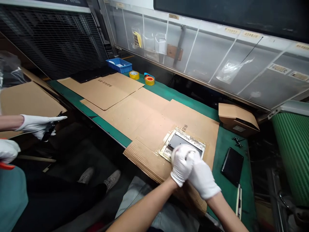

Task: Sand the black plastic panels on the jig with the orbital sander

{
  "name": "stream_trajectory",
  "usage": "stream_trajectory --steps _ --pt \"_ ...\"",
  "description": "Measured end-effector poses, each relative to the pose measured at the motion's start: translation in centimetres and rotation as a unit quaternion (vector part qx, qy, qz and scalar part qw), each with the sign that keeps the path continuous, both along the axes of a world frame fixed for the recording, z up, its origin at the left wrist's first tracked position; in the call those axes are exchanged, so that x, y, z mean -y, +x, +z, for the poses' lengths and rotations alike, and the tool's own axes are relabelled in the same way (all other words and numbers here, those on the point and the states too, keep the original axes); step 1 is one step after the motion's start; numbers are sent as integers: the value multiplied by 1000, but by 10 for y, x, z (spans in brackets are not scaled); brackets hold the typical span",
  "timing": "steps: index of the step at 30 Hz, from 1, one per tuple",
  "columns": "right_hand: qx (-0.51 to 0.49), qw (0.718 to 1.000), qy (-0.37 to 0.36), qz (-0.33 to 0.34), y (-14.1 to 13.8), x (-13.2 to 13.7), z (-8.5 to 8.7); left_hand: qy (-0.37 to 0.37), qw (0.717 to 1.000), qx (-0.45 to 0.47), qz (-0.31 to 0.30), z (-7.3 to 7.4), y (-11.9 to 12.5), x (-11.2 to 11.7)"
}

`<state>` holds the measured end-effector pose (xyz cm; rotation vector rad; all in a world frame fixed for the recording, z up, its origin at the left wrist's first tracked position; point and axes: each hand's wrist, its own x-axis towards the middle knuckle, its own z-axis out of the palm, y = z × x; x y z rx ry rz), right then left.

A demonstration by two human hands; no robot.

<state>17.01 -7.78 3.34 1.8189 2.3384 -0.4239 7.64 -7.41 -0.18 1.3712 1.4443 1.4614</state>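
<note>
Both my hands wear white gloves and meet over the near edge of a flat dark panel in a clear plastic bag (184, 141), which lies on brown cardboard (154, 129). My left hand (181, 166) is curled closed at the bag's front edge. My right hand (201, 177) lies against it, fingers curled onto the same edge. What the fingers pinch is hidden.
A co-worker's gloved hand (40, 124) at the left holds a dark tool; another gloved hand (8, 149) is below it. On the green bench are a black slab (232, 166), a small cardboard box (238, 119), tape rolls (149, 79) and a blue bin (120, 65).
</note>
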Motion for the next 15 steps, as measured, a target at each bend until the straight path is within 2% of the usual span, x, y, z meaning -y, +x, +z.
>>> stream_trajectory --steps 2,4,6,9,11,13,15 --pt "24 999 3 -43 29 12 -2 -7 998 5 -56 2 27 4" --pt "32 998 9 -57 35 12 -2 -9 997 14 -81 5 31 3" --pt "30 999 5 -25 13 3 0 -1 998 19 -52 4 11 0" --pt "11 997 12 81 -46 -14 5 18 999 20 42 0 -42 -1" --pt "2 991 36 128 -75 -21 7 26 995 20 91 -3 -68 0" --pt "-6 989 57 136 -77 -20 4 40 994 19 103 -4 -71 1" --pt "-27 992 75 96 -50 -11 -3 63 995 16 82 -5 -49 2"
